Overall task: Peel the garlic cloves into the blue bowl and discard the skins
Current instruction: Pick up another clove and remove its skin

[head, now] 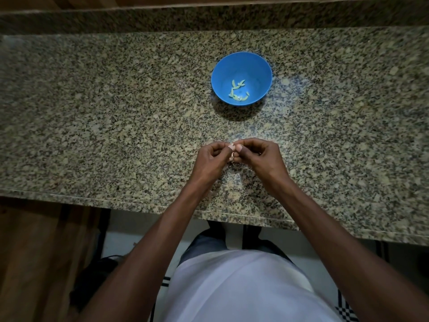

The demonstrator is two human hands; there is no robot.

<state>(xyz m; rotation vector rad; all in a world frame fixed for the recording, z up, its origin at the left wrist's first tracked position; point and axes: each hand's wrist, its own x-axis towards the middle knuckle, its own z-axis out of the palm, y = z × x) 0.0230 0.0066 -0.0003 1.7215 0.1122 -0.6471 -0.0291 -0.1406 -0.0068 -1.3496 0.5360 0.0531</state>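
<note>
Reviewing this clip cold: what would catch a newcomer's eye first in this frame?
Most likely the blue bowl, the one bright thing on the speckled granite counter, standing beyond the hands with a few pale peeled cloves at its bottom. Next, the left hand and right hand, fingertips together near the counter's front edge, pinching a small garlic clove between them.

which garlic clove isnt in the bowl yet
The garlic clove pinched between the fingers of both hands, above the counter. The other cloves lie loose inside the blue bowl.
</note>
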